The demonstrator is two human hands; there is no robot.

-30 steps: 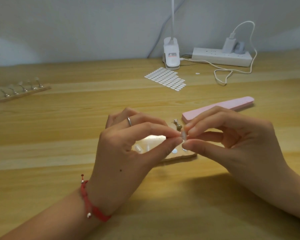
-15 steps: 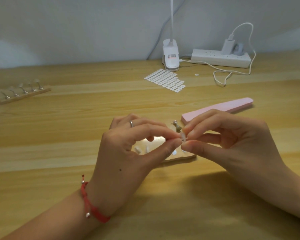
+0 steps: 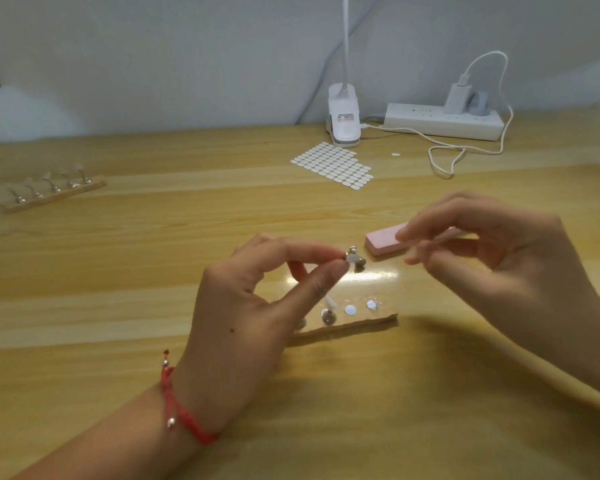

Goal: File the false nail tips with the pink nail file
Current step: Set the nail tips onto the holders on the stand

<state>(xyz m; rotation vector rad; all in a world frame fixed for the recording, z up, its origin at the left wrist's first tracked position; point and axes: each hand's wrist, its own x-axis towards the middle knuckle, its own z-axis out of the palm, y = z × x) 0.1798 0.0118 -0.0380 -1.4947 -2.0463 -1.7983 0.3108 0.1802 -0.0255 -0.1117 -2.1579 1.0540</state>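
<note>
Pinching between thumb and forefinger, the left hand (image 3: 257, 306) holds a small metal holder (image 3: 356, 260) just above the clear stand (image 3: 364, 322) on the table (image 3: 146, 258); a pale piece at the pinch appears to be a false nail tip, though it is too small to confirm. The right hand (image 3: 492, 261) hovers to the right of the holder, apart from it, with its fingers curled and thumb and forefinger close together. Motion blur prevents telling whether it grips anything. The pink nail file (image 3: 383, 243) lies flat on the table, just beyond the holder and directly beneath the right hand's fingertips, which cover its middle and far portion. Only the near-left end of the file is exposed. Its long axis runs from that near-left end away toward the far right, roughly in line with the right forearm's reach. The right hand is clearly the nearer of the two, so it is judged the one to take up the file, while the left hand presents the holder. Filing has not begun: the file is not yet lifted. A grasp should close across the narrow width of the file, near its middle, leaving the near-left end free to meet the tip.
</note>
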